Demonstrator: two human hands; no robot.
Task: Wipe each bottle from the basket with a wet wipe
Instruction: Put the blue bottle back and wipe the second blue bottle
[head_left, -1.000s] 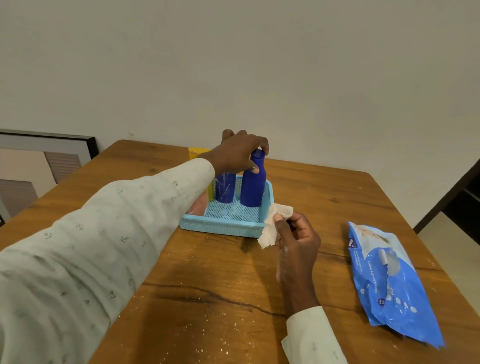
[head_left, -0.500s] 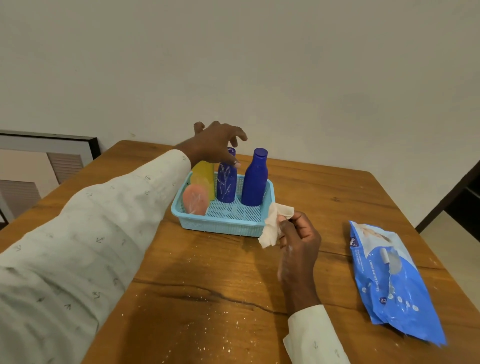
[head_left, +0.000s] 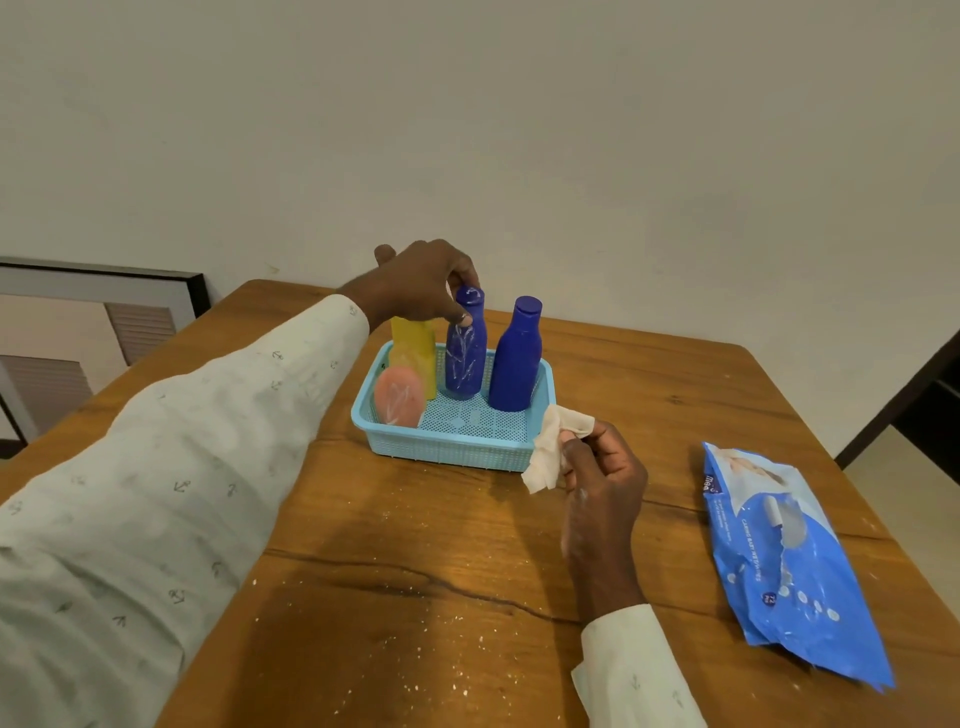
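Note:
A light blue basket (head_left: 441, 449) stands on the wooden table (head_left: 415, 571). It holds a clean dark blue bottle (head_left: 515, 358) at the right, a blue bottle smeared with white marks (head_left: 465, 358) in the middle, a yellow bottle (head_left: 413, 353) and a pink bottle (head_left: 399, 397) at the left. My left hand (head_left: 421, 283) pinches the neck of the smeared blue bottle, which stands in the basket. My right hand (head_left: 602, 478) holds a crumpled wet wipe (head_left: 550, 452) just right of the basket's front corner.
A blue pack of wet wipes (head_left: 784, 561) lies on the table at the right. White specks dot the tabletop near me. A framed picture (head_left: 93, 332) leans at the far left, and a plain wall rises behind the table.
My left hand let go of the clean blue bottle, moved left and now pinches the smeared blue bottle's neck. My right hand with the wipe has stayed in place.

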